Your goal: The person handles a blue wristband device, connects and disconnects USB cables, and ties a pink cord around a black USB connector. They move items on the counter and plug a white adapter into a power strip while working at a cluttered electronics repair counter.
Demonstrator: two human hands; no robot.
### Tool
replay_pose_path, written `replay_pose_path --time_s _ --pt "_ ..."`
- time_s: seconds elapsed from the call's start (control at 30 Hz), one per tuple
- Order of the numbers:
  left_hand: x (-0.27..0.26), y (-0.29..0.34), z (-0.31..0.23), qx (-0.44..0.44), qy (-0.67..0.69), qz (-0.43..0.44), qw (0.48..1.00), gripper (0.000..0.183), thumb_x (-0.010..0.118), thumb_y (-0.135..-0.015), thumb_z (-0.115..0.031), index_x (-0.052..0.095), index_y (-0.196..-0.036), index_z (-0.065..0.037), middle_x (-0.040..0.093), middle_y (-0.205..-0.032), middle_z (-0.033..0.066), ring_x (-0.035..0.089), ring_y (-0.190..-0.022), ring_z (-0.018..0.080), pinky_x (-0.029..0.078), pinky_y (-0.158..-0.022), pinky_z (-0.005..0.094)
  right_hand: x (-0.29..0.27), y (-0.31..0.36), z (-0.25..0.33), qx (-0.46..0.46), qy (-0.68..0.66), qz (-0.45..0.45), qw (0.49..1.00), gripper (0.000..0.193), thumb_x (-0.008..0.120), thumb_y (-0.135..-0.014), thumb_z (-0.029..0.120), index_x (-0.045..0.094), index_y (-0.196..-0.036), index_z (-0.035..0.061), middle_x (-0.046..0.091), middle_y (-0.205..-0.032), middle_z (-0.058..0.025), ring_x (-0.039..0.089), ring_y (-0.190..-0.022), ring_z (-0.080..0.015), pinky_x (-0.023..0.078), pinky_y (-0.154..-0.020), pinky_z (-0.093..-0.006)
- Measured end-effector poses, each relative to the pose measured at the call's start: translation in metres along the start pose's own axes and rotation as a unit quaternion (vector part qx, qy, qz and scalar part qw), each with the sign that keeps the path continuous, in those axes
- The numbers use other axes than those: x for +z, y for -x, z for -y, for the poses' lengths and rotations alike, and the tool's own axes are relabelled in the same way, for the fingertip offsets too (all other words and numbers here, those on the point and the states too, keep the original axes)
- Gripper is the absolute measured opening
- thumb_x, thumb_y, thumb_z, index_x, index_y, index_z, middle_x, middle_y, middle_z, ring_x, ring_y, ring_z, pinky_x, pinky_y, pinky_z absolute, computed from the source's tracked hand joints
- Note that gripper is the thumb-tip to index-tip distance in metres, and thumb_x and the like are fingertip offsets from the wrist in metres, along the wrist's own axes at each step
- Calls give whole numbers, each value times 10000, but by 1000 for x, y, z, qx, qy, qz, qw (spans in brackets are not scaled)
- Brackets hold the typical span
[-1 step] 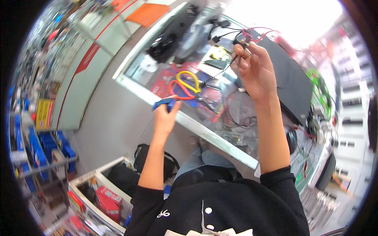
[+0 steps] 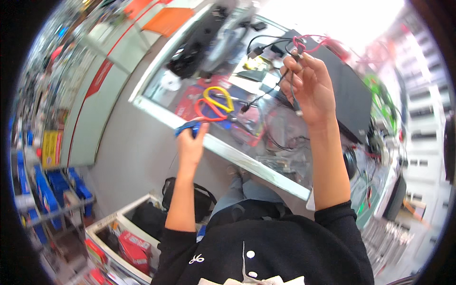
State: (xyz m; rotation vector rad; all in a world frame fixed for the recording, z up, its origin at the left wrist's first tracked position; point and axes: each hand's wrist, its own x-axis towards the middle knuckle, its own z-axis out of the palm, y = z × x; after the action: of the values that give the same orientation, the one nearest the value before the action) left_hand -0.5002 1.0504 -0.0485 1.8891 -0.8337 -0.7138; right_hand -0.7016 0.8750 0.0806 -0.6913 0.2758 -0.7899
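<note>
Pinching thin black cables (image 2: 295, 99) between thumb and fingertips of the right hand (image 2: 311, 90), raised over the counter. Smooth round jackets, limp curves. One lead hanging down past the palm to a slim plug with a pale tip (image 2: 299, 113); another slanting down-left to a small black plug (image 2: 245, 109). Out left of the fingertips, on a bowed lead, a chunkier black connector (image 2: 256, 51). Above the same fingertips, loose loops of pink-red cord (image 2: 313, 38); cannot tell whether tied to the black ones.

With the left hand (image 2: 190, 145), at the counter's near edge, thumb and fingers closed round a shiny blue object (image 2: 186, 127), curved in outline. Too blurred to tell its kind.

Just beyond, side by side: smooth rounded red loop (image 2: 216, 108) and yellow loop (image 2: 230, 100), plastic-looking.

Underneath, counter with a flat, hard, whitish rim (image 2: 256, 170). On top, crinkled clear plastic (image 2: 287, 124), glossy in patches. Right of the right hand, a flat matte black slab (image 2: 349, 90), straight-edged; past it, green coils (image 2: 380, 97).

Lower down, soft black bag (image 2: 187, 202) on smooth grey floor (image 2: 128, 147), beside a pale-framed bin holding a red carton (image 2: 135, 249).
</note>
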Motion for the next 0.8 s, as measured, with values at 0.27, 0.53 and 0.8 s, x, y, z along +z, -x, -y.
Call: replay_pose_path --time_s 0.27,0.53,0.8 --pt "35 39 -102 337 -116 152 922 404 620 -835 -359 602 -1090 -46 573 -833 101 559 -760 231 428 -678 331 -44 192 49 -111 -61 -152 980 218 464 -841 248 530 -943 68 453 -715 -12 392 -589 -107 327 -497 -231" --pt "211 104 -105 554 -331 315 696 415 614 -782 -344 594 -1084 -60 520 -873 90 540 -770 265 458 -610 377 -51 344 75 -298 -26 -274 914 245 457 -922 350 488 -877 111 367 -664 14 347 -674 -118 318 -523 -229" --pt "237 136 -114 562 -314 269 717 497 729 -703 -265 571 -1101 -14 524 -1129 140 491 -1081 312 366 -947 461 -91 407 110 -232 -22 -235 944 465 306 -952 494 477 -854 73 372 -652 -13 286 -592 -114 282 -458 -228"
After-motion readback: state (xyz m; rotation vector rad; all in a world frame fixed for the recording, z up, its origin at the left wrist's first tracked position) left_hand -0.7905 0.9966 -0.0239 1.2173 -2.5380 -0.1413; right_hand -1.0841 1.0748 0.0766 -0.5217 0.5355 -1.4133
